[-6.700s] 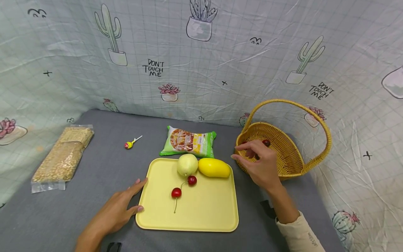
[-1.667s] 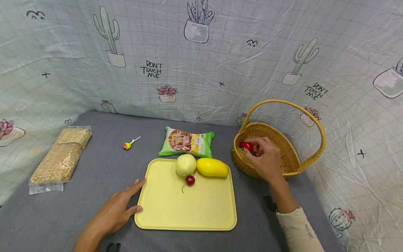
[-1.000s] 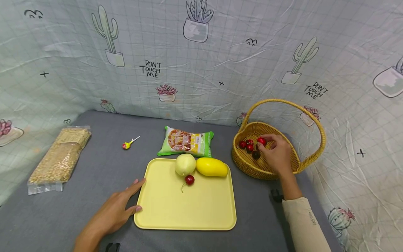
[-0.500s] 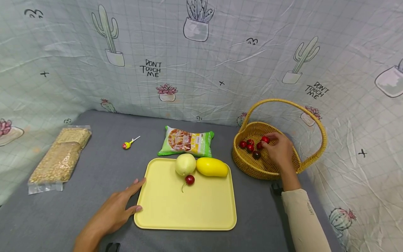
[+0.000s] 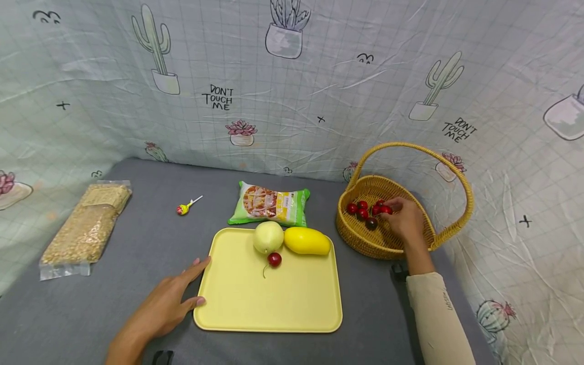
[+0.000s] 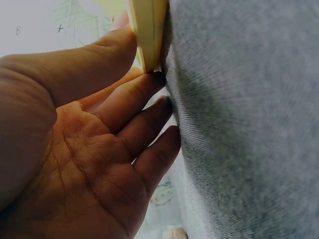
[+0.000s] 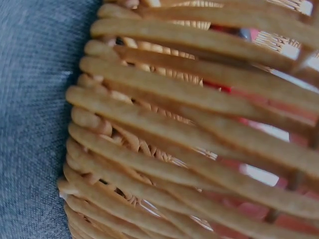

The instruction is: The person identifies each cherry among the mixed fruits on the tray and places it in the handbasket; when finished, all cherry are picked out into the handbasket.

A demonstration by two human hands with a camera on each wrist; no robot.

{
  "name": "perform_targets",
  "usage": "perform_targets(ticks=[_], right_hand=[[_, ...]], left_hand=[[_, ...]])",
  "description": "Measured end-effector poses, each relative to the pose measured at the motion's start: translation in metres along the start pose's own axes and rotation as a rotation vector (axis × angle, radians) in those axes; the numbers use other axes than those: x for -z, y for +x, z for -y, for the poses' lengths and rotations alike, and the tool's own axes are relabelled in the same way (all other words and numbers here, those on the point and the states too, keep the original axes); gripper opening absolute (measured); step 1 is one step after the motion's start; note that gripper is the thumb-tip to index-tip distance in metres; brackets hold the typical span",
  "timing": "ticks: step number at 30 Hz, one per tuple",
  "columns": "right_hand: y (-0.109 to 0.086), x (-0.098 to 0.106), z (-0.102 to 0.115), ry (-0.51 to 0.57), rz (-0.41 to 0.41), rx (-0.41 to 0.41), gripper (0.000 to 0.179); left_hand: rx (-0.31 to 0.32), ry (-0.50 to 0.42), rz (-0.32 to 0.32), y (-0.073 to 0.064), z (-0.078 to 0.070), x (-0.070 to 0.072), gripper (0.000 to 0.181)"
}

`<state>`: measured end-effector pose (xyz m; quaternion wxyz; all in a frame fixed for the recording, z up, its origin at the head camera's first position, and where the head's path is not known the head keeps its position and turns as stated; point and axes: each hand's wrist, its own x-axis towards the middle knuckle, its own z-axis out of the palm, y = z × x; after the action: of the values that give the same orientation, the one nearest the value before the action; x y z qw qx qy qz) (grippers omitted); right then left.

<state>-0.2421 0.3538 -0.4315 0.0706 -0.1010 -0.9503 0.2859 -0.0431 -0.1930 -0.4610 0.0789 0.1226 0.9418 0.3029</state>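
Observation:
My right hand (image 5: 406, 219) reaches into the wicker basket (image 5: 365, 244) and pinches a red cherry (image 5: 386, 209) low inside it. Several other cherries lie close by, among them a dark one (image 5: 371, 223). The basket's woven wall (image 7: 149, 104) fills the right wrist view, with bits of red and the hand showing through its gaps. My left hand (image 5: 166, 305) rests at the left edge of a yellow tray (image 5: 274, 309), fingers extended. In the left wrist view its thumb and fingertips touch the tray's rim (image 6: 147, 35). On the tray lies one stemmed cherry (image 5: 274, 259).
A pale green round fruit (image 5: 268, 237) and a yellow mango-shaped fruit (image 5: 307, 241) sit along the tray's back edge. Behind it lies a green food packet (image 5: 270, 204). A lollipop (image 5: 183, 209) and a bag of grains (image 5: 86, 230) are farther left. The basket's tall handle (image 5: 466, 190) arches over it.
One cherry has left the tray, and the basket now shows more of them. The right hand has shifted right inside the basket and lowered its cherry. The left hand stays at the tray's edge.

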Motion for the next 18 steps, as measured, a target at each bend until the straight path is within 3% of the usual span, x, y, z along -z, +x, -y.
perform_targets(ticks=[12,18], right_hand=[[0.0036,-0.0002,-0.0016,-0.03,0.087,-0.05,0.029],[0.0017,0.0001,-0.0038,0.017,0.049,-0.011,0.032]], left_hand=[[0.022,-0.009,0.028,0.0017,0.0001,0.0009,0.089],[0.026,-0.005,0.025,0.0014,-0.0014,0.0009,0.089]])
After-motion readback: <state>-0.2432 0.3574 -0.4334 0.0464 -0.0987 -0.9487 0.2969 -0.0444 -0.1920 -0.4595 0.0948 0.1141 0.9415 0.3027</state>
